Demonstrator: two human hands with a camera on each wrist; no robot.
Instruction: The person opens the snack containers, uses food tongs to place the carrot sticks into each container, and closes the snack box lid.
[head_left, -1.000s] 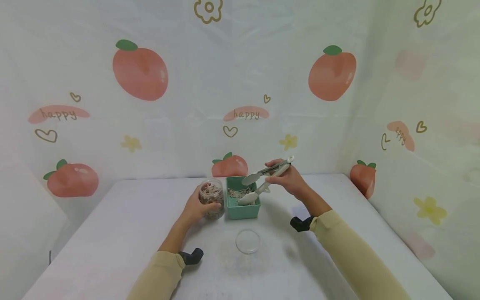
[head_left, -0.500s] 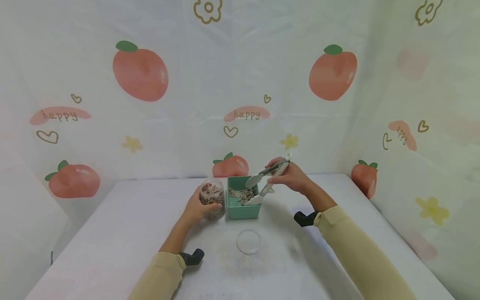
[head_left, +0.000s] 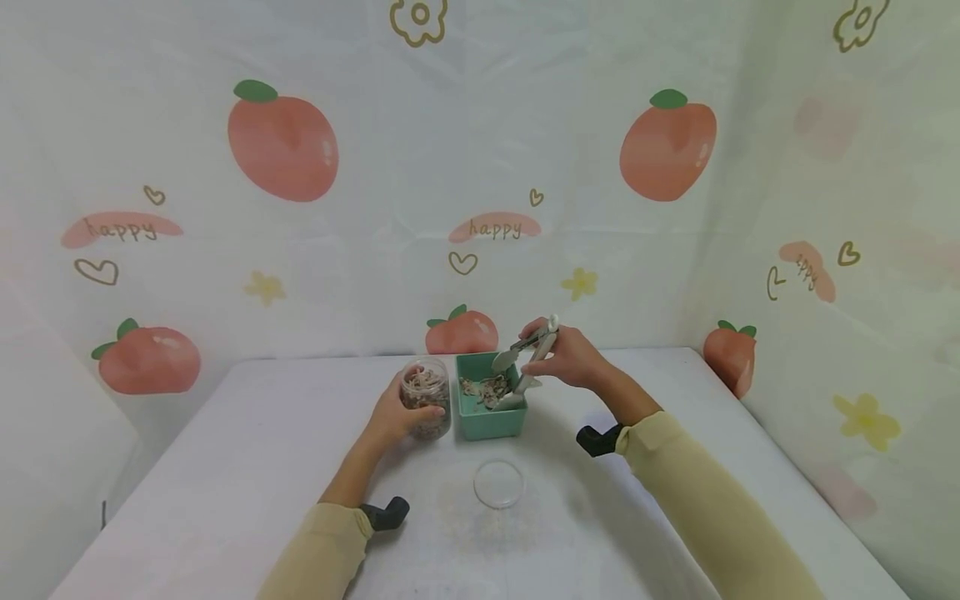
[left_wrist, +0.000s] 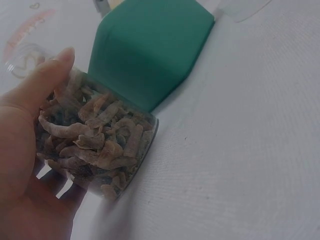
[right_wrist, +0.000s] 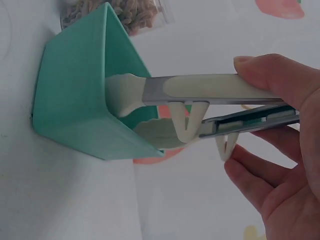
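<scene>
My left hand (head_left: 397,414) is wrapped round a clear jar (head_left: 432,423), which stands uncapped on the table. Brown, curled dried pieces (left_wrist: 95,135) fill much of the jar. Just right of it is a green rectangular box (head_left: 491,425) with more of these pieces (head_left: 486,390) on its bottom. Tongs (right_wrist: 215,87) with white tips and metal arms are gripped in my right hand (head_left: 570,358), thumb on one arm and fingers at the other. Their two tips reach spread apart into the box. The box wall hides the tip ends in the right wrist view.
A clear round lid (head_left: 498,484) lies flat on the white table (head_left: 300,467), in front of the box. Behind the table hangs a white sheet (head_left: 375,167) printed with peaches, and it continues along the right side.
The tongs first shift slightly right and lower at the box's right side. Since then, their handle end has swung left and stands steeper. My left hand and the jar stay put.
</scene>
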